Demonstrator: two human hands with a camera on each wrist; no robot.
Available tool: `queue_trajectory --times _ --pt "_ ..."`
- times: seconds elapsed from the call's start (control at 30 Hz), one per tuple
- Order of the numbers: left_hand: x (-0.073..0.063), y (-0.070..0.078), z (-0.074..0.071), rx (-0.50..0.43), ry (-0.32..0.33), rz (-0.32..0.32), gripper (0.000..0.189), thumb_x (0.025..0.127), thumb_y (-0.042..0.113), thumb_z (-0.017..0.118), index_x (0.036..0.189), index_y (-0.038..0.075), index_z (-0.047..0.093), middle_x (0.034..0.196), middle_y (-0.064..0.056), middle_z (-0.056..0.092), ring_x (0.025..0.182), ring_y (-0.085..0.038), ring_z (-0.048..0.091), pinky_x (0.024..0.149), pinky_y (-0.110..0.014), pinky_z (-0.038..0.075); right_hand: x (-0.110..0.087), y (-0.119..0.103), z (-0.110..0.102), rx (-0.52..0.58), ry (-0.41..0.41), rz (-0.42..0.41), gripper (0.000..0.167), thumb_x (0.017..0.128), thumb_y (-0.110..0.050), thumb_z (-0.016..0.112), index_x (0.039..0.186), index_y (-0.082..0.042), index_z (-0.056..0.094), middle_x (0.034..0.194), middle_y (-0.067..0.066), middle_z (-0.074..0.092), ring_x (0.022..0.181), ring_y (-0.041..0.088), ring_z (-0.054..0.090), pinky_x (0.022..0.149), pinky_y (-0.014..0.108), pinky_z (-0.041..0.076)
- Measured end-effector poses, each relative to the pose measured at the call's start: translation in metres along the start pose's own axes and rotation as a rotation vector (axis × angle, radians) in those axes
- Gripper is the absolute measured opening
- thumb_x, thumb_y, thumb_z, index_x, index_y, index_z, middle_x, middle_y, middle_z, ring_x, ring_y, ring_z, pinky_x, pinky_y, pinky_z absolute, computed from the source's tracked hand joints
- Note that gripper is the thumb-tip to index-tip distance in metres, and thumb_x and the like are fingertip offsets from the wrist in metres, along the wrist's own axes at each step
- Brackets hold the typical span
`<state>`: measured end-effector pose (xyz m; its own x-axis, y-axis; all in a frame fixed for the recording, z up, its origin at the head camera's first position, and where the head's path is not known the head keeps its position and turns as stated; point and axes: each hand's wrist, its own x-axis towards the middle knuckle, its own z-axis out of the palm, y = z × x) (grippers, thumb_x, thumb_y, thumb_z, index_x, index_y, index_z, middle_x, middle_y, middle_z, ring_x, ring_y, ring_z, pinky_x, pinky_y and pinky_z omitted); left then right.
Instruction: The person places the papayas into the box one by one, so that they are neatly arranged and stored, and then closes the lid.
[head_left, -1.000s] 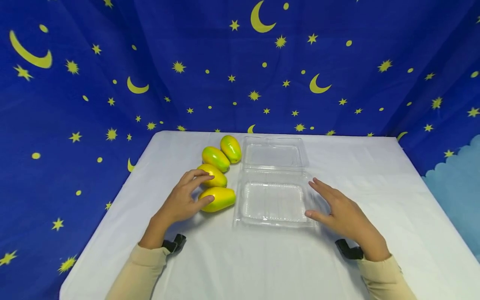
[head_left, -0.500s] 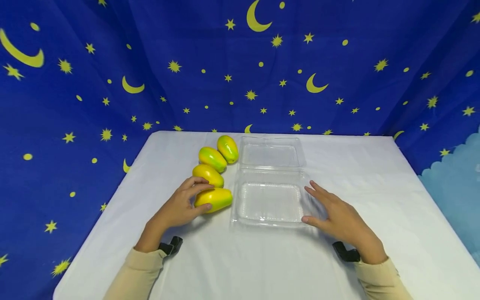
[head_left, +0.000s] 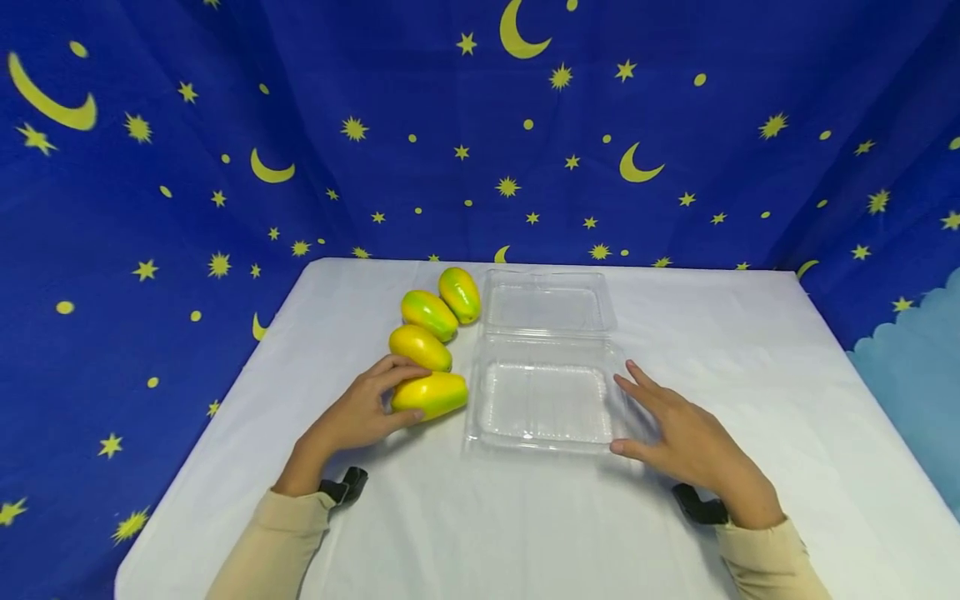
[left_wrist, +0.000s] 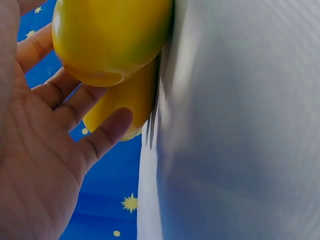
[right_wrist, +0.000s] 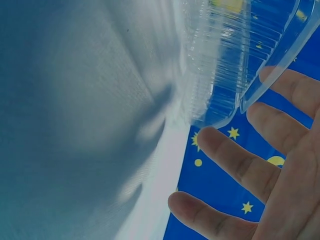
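Observation:
My left hand (head_left: 360, 410) reaches round the rear end of the nearest yellow-green papaya (head_left: 435, 397), thumb at its near side and fingers at its far side. In the left wrist view, some fingers (left_wrist: 60, 90) pass behind that papaya, and the little finger overlaps another papaya (left_wrist: 107, 107) beyond. The papaya lies on the white cloth, left of a clear plastic clamshell box (head_left: 472, 400) with its lid (head_left: 543, 308) folded back. My right hand (head_left: 693, 433) is spread at the box's right side, holding nothing; in the right wrist view its fingertips are close to the box wall (right_wrist: 220, 90).
Three more papayas, the closest (head_left: 420, 347), the middle one (head_left: 430, 314) and the farthest (head_left: 459, 294), lie in a slanting row up the box's left side. A white cloth (head_left: 555, 525) covers the table. Behind hangs a blue curtain (head_left: 420, 75) with moons and stars.
My left hand has come down and slightly toward me, from over the two nearest papayas to round the nearest one. My right hand stays beside the box. The view has shifted slightly.

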<state>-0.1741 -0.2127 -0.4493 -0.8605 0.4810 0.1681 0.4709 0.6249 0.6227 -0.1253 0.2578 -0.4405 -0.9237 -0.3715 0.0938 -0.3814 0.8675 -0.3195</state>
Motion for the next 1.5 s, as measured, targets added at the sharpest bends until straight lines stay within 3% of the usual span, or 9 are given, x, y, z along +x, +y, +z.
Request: queue_trajectory --times 0.37,0.57,0.83,0.97,1.17,1.5 --pt "0.013 0.005 -0.001 -0.028 -0.034 0.004 0.055 0.085 0.043 0.079 0.136 0.035 0.059 0.141 0.006 0.05 0.132 -0.02 0.049 0.111 -0.05 0.042 -0.011 0.007 -0.001 0.012 0.021 0.011 0.091 0.083 -0.064 0.07 0.157 -0.023 0.035 0.166 0.007 0.027 0.136 0.043 0.049 0.094 0.063 0.049" --pt "0.011 0.005 -0.002 -0.026 -0.045 0.003 0.054 0.085 0.039 0.08 0.135 0.033 0.06 0.139 0.006 0.051 0.131 -0.019 0.05 0.111 -0.049 0.043 -0.014 0.007 0.002 0.031 0.026 0.005 0.09 0.084 -0.063 0.07 0.157 -0.023 0.036 0.166 0.007 0.028 0.134 0.043 0.051 0.093 0.062 0.049" --pt "0.009 0.006 -0.005 -0.064 -0.032 -0.006 0.054 0.084 0.037 0.082 0.133 0.034 0.06 0.138 0.008 0.053 0.128 -0.016 0.052 0.107 -0.049 0.045 -0.012 0.007 0.0 -0.002 0.031 -0.007 0.091 0.084 -0.068 0.067 0.156 -0.021 0.038 0.165 0.008 0.03 0.132 0.044 0.053 0.093 0.062 0.049" --pt "0.008 0.007 -0.009 -0.103 0.017 -0.009 0.054 0.082 0.033 0.084 0.131 0.034 0.062 0.135 0.011 0.056 0.123 -0.013 0.054 0.102 -0.044 0.047 -0.007 0.009 -0.004 -0.016 0.051 -0.034 0.092 0.083 -0.071 0.065 0.156 -0.021 0.038 0.164 0.008 0.031 0.132 0.042 0.054 0.096 0.06 0.049" --pt "0.003 0.01 -0.01 -0.182 0.102 0.036 0.056 0.082 0.015 0.083 0.133 0.02 0.062 0.131 0.001 0.06 0.117 -0.01 0.055 0.093 -0.031 0.049 -0.004 0.009 -0.008 0.004 0.04 -0.056 0.092 0.083 -0.069 0.067 0.156 -0.023 0.037 0.165 0.008 0.03 0.133 0.042 0.052 0.098 0.061 0.048" --pt "0.016 0.027 -0.012 -0.388 0.104 0.154 0.056 0.086 -0.001 0.075 0.137 0.011 0.057 0.136 -0.006 0.056 0.119 -0.014 0.056 0.094 -0.023 0.05 -0.006 0.008 -0.003 0.021 0.031 -0.048 0.092 0.082 -0.073 0.063 0.156 -0.024 0.038 0.165 0.005 0.029 0.134 0.04 0.053 0.099 0.06 0.048"
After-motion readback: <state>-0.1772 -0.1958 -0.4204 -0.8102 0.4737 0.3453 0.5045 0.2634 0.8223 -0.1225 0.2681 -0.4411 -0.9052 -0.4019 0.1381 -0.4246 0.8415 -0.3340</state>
